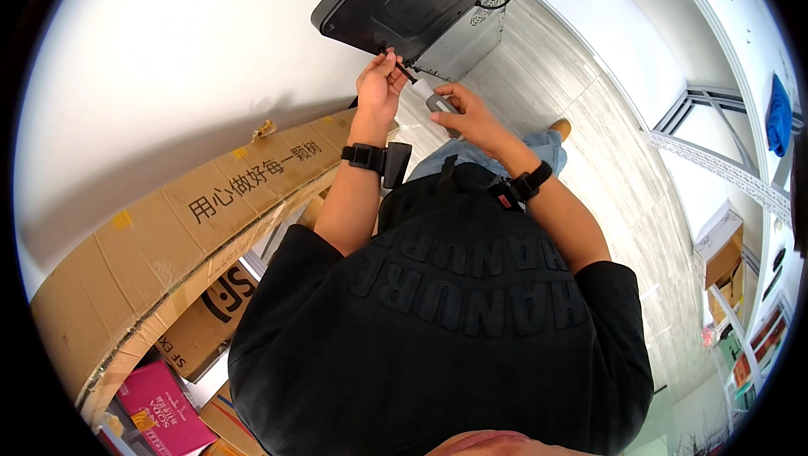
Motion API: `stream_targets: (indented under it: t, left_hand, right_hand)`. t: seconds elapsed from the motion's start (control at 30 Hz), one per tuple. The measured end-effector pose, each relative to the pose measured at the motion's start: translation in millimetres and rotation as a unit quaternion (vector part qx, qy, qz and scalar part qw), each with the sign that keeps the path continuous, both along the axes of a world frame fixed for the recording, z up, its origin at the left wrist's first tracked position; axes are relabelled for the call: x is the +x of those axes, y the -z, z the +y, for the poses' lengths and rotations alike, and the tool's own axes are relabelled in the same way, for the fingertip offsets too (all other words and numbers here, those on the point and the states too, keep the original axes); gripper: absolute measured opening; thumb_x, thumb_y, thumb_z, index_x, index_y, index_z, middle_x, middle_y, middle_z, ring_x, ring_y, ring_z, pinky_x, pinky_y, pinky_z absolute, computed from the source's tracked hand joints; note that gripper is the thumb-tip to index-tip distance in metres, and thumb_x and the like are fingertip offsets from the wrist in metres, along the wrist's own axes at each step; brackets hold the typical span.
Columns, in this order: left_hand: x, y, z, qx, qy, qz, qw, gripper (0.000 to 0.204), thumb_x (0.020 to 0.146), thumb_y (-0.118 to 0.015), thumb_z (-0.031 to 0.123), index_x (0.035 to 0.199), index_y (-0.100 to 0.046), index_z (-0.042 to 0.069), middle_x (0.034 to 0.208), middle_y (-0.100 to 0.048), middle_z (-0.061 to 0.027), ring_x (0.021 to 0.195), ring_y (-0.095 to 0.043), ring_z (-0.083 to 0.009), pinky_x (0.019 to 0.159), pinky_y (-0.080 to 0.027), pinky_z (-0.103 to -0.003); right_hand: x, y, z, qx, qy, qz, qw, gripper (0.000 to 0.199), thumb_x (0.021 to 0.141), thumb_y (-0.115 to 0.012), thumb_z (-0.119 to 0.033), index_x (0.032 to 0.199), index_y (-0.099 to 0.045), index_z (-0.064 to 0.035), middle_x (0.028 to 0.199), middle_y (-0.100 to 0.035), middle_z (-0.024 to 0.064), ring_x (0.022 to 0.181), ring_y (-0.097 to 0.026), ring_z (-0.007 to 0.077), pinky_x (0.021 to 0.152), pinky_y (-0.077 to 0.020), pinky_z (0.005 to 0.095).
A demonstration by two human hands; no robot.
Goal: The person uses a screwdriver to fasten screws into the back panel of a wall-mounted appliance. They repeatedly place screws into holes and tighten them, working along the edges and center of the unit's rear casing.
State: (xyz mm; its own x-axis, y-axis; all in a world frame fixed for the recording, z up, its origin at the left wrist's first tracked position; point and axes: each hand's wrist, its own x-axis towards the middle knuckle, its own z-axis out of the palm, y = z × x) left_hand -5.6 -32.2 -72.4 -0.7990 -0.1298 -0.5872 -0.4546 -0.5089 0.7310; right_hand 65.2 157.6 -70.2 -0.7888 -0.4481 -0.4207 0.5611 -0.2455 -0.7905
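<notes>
A grey and white electric screwdriver (438,103) with a long dark shaft is held by my right hand (464,116), fingers wrapped round its body. The shaft points up and left at the lower edge of a large black panel (404,5). My left hand (384,84) is closed, its fingertips pinching round the front end of the shaft, right against the panel's edge. Whether a screw sits at the tip is hidden by the fingers. A black cable (501,5) loops from the panel's right side.
Below the panel stands a grey metal cabinet (459,43) with vent holes. Along my left lies a long cardboard box (185,203), with a brown carton (206,321) and a pink box (164,410) under it. White metal shelving (715,140) lines the right side, beyond the light floor (606,144).
</notes>
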Motion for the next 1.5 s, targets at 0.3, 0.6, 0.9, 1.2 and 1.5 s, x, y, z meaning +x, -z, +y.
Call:
stream_targets:
  t: [0.3,0.6,0.9,1.2,1.5]
  left_hand:
    - [1,0,2,-0.024,-0.001,-0.008,1.000,0.010,0.088,-0.063,0.008,0.097,-0.059,0.008,0.084,-0.064,-0.0035,0.066,-0.060,-0.0091,0.061,-0.055,-0.024]
    - [2,-1,5,-0.042,0.008,-0.010,0.999,0.010,0.088,-0.062,0.009,0.097,-0.059,0.008,0.085,-0.063,-0.0030,0.067,-0.059,-0.0095,0.062,-0.054,-0.025]
    - [4,-4,6,-0.017,0.010,-0.013,1.000,0.007,0.089,-0.060,0.010,0.096,-0.059,0.008,0.085,-0.064,-0.0039,0.067,-0.060,-0.0104,0.063,-0.055,-0.027]
    - [4,-4,6,-0.017,-0.007,-0.009,1.000,0.010,0.089,-0.060,0.010,0.099,-0.059,0.007,0.085,-0.064,-0.0045,0.068,-0.061,-0.0105,0.063,-0.055,-0.026]
    - [3,-2,7,-0.016,-0.007,-0.002,1.000,0.013,0.088,-0.063,0.011,0.100,-0.060,0.006,0.084,-0.064,-0.0048,0.067,-0.061,-0.0105,0.062,-0.055,-0.025]
  right_hand:
    - [2,21,-1,-0.041,0.015,-0.022,0.999,0.038,0.085,-0.064,-0.017,0.118,-0.051,-0.0050,0.079,-0.054,0.0008,0.057,-0.050,0.0075,0.050,-0.0361,0.0215]
    - [0,16,5,-0.050,0.007,-0.053,0.997,0.039,0.086,-0.062,-0.017,0.121,-0.050,-0.0040,0.080,-0.053,0.0015,0.059,-0.051,0.0085,0.052,-0.0376,0.0223]
    - [0,18,16,-0.068,-0.011,-0.056,0.996,0.041,0.089,-0.057,-0.020,0.125,-0.047,-0.0028,0.083,-0.053,0.0028,0.063,-0.051,0.0094,0.053,-0.0384,0.0231]
    - [-7,12,18,-0.118,-0.023,-0.088,0.989,0.039,0.092,-0.052,-0.020,0.126,-0.045,-0.0020,0.081,-0.056,0.0048,0.060,-0.051,0.0096,0.052,-0.0385,0.0231]
    - [-6,19,17,-0.197,-0.011,-0.124,0.972,0.040,0.094,-0.047,-0.021,0.128,-0.043,0.0020,0.082,-0.057,0.0083,0.058,-0.051,0.0114,0.049,-0.0402,0.0219]
